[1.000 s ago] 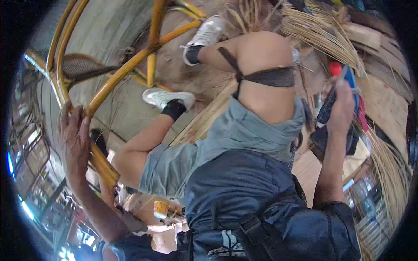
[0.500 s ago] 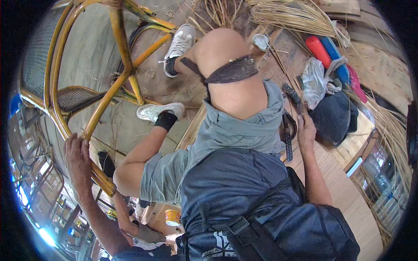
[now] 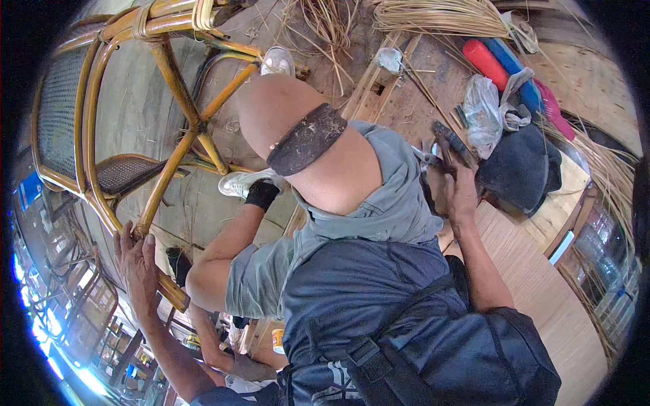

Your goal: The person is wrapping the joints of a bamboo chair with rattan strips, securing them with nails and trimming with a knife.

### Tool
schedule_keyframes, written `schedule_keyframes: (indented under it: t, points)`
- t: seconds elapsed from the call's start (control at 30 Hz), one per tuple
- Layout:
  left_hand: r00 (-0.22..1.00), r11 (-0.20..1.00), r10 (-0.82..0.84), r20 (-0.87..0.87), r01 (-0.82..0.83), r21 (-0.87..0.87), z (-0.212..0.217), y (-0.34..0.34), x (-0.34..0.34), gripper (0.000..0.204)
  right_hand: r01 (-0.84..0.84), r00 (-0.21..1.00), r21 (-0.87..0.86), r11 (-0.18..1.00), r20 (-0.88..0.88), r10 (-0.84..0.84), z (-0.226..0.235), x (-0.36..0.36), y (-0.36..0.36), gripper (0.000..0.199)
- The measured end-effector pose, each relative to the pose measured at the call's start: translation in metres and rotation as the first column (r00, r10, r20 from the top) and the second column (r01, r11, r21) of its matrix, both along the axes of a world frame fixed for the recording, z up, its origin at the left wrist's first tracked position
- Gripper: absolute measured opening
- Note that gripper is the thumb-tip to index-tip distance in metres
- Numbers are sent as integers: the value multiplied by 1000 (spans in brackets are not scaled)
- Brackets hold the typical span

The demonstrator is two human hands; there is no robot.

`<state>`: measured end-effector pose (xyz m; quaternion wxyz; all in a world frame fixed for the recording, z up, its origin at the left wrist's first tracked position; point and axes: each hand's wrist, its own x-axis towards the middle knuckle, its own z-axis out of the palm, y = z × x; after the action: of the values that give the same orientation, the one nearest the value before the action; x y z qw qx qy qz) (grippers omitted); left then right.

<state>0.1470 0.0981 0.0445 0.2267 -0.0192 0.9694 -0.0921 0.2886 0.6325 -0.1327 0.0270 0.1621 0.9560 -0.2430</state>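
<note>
A chair of yellow-brown rattan poles with dark woven panels stands tilted at my left. My left hand rests around one of its legs near the joint, thumb and fingers on either side of the pole. The cut end of that leg lies beside my left knee. At my right side, my right hand is closed among dark tools beside my thigh. A dark blocky tool lies at its fingertips, and something small and shiny shows beside them. What the fingers hold is partly hidden.
Beyond my right hand lie a clear plastic bag, a dark cloth cap and a red cylinder. Bundles of cane strips lie farther off. Another person's arm shows at the lower left.
My right hand has turned inward, its fingers curling closer around the tools. My raised right knee has swung left. The chair has shifted slightly in view, with my left hand still on its leg.
</note>
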Motion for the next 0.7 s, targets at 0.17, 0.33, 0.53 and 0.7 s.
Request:
schedule_keyframes:
  t: [0.17,0.33,0.53,0.7]
  points:
    - [995,999,33,-96,-28,47,-6,-6,9,57,104,994,200,974,-37,-98,-5,-6,21,22]
    - [996,996,85,-27,-85,5,-2,7,0,54,66,998,-68,995,-16,-68,6,-11,-14,14]
    - [988,994,93,-125,-84,76,-14,2,8,60,7,935,-279,960,341,92,-3,-21,-40,24]
    - [955,972,137,-264,-78,220,-10,-29,30,44,-148,925,-110,983,337,177,-26,-18,-61,34]
